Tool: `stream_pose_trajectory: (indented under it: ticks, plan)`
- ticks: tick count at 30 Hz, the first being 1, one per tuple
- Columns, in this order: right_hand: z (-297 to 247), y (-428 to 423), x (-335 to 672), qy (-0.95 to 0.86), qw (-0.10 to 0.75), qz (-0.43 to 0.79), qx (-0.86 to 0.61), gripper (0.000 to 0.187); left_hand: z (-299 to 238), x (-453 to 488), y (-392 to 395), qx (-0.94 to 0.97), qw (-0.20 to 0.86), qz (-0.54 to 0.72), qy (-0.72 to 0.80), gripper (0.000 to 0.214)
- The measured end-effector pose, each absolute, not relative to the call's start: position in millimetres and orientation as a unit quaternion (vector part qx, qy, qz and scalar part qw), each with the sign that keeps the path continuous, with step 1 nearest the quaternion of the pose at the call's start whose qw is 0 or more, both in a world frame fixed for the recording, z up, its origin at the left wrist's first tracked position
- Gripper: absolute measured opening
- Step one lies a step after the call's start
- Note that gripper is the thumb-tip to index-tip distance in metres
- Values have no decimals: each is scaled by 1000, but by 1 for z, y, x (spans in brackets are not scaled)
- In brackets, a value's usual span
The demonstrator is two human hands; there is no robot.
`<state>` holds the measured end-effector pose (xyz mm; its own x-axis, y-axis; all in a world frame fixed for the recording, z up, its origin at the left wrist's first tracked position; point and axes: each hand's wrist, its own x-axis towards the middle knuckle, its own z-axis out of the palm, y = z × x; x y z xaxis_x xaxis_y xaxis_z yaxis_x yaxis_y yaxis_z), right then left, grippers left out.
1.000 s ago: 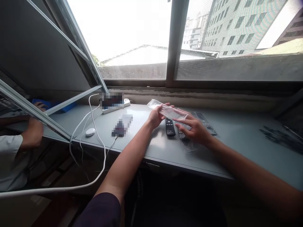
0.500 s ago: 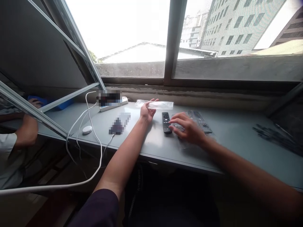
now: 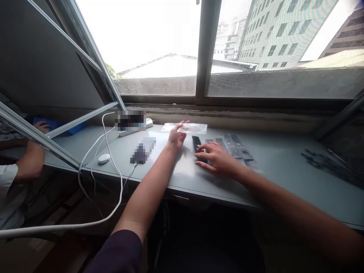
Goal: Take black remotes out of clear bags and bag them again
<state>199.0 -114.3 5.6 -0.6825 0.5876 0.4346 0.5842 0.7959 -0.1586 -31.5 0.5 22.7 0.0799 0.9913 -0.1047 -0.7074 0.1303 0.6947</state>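
Observation:
A black remote control [image 3: 195,141] lies slightly slanted on the grey desk. My right hand [image 3: 217,158] covers its lower half, with bent fingers and thumb closed over it; the fingertips reach its left edge. Under and behind this hand are clear plastic bags [image 3: 237,146] with dark contents, partly hidden by it. My left hand [image 3: 176,138] rests palm up on the desk, its fingers loosely apart and nothing in them. Just behind those fingers is a clear, flat plastic sleeve [image 3: 196,128], close to the window ledge.
Left on the desk [image 3: 284,170] are a blurred-out phone [image 3: 143,151] on a cable, a round white device [image 3: 104,158] and a white power strip [image 3: 149,122]. A white cable [image 3: 121,189] loops past the front edge. Dark strips [image 3: 321,163] lie right. Another person's hand [image 3: 42,126] is beyond the metal frame.
My right hand has moved left and down over the remote control, which has turned slightly, its top end leaning left. My left hand stays in place.

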Motion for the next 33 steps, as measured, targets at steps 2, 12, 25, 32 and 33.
stream_pose_trajectory:
  ticks: [2,12,25,32,33]
  plan:
    - [5,-115,198,-922,230,7,-311,38,23,-31,1,246,694,612,288,36]
    - [6,-116,196,-903,276,62,-323,13,28,-34,-3,225,690,627,284,35]
    - [17,-123,190,-820,437,76,-362,18,28,-40,-2,194,689,656,240,41]
    - [20,-99,216,-602,565,223,-518,25,28,-43,-2,171,687,666,236,42]
    - [18,-94,221,-569,573,249,-535,28,28,-43,-2,169,687,666,236,42]
